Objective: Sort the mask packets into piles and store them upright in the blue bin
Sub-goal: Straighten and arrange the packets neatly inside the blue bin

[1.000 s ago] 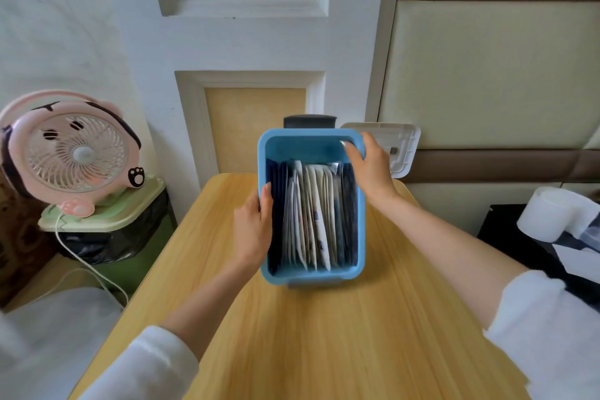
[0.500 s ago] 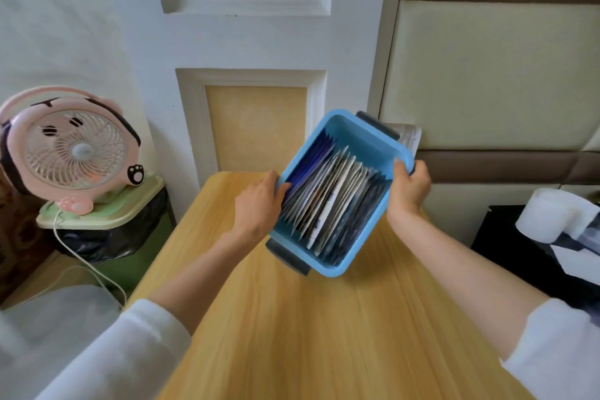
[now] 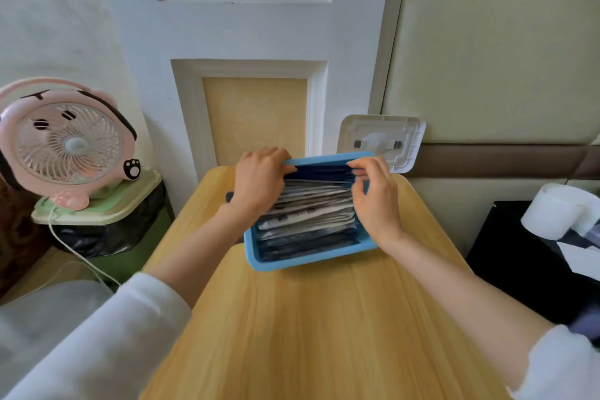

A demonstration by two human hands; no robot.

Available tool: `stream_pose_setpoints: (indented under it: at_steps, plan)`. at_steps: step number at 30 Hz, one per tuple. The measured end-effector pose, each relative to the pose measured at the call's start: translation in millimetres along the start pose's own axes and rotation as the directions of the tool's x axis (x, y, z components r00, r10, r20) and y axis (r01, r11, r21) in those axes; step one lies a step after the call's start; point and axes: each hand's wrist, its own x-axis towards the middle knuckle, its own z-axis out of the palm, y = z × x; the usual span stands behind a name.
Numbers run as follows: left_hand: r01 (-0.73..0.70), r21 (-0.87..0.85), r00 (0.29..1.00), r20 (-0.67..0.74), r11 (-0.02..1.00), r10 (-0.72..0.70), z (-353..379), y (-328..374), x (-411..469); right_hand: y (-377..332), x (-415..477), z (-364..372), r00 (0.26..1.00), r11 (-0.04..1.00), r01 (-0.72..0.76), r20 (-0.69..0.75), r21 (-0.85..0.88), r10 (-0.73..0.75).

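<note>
Blue rectangular plastic bin [image 3: 308,261]: long axis runs left to right. Left hand [image 3: 259,178] and right hand [image 3: 376,195], equally near, grip opposite ends of its flat mask packets [image 3: 311,214].

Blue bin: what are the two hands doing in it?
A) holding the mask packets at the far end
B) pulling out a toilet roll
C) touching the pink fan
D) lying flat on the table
A: the left hand and the right hand both have fingers curled onto the mask packets standing on edge at the far end of the blue bin.
</note>
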Motion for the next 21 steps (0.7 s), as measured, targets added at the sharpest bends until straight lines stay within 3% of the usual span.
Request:
stream_pose_setpoints:
  at_steps: [5,7,11,16,18,21]
  plan:
    - [0.166,-0.13,0.966,0.222,0.978,-0.134,-2,-27,25,5,2,5,0.979,0.984,-0.176,0.107,0.003,0.175]
    - [0.185,-0.149,0.957,0.251,0.971,-0.143,1,-34,25,4,4,4,0.931,0.945,-0.317,0.218,0.083,0.293]
    - [0.201,-0.238,0.971,0.178,0.95,-0.161,3,-34,18,-3,16,12,0.752,0.694,-0.648,0.411,0.313,0.516]
    - [0.343,-0.503,0.932,0.285,0.793,-0.222,-2,-42,21,5,23,28,0.57,0.377,-0.818,0.528,0.434,0.629]
    - [0.368,-0.606,0.928,0.281,0.705,-0.243,-3,-42,21,9,23,29,0.547,0.284,-0.823,0.554,0.491,0.628]
    - [0.409,-0.672,0.912,0.267,0.618,-0.313,0,-41,21,13,25,33,0.566,0.222,-0.801,0.582,0.556,0.583]
